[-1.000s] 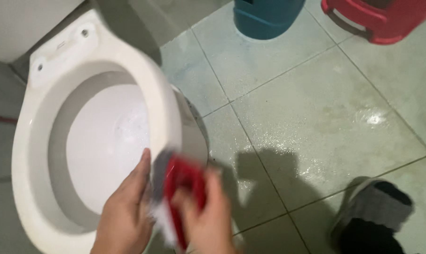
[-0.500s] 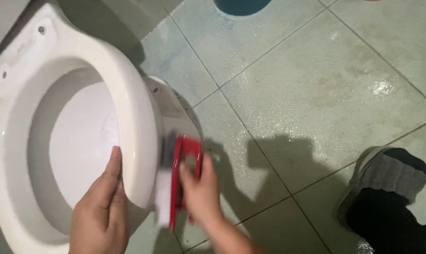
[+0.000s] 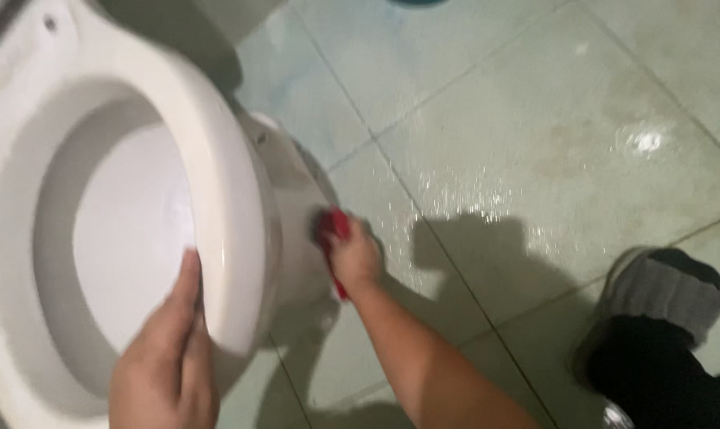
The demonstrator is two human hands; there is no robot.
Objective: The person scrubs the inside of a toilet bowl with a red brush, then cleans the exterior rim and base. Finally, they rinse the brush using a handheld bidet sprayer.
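1. The right hand [image 3: 354, 258] was closed around a red-handled scrub brush [image 3: 334, 238], pressing it against the outer side of the white toilet bowl [image 3: 292, 238], low down and under the overhang of the rim. Only slivers of red showed above and below the knuckles.
2. The left hand [image 3: 169, 357] lay with its fingers flat on the inner edge of the rim [image 3: 217, 222], bracing rather than gripping; it enclosed nothing.
3. The brush could have slipped off the curved, glossy porcelain if the pressure had come at a slant, and the knuckles would then have struck the bowl or the floor.
4. The pale green tiled floor [image 3: 535, 143] glistened with water just beside the bowl, so a shift of weight onto the dark slipper and grey sock [image 3: 654, 318] at the lower right could have ended in a skid.
5. The left hand's flat hold on a smooth rim gave little purchase; it might have slid into the bowl had the person leaned harder on it.
6. The bristles were hidden behind the hand and the bowl's side, so their contact with the porcelain could not be confirmed.
7. The picture was blurred by motion, the toilet's rear and left side were cut off, and only a sliver of a blue object [image 3: 416, 2] showed at the top edge.
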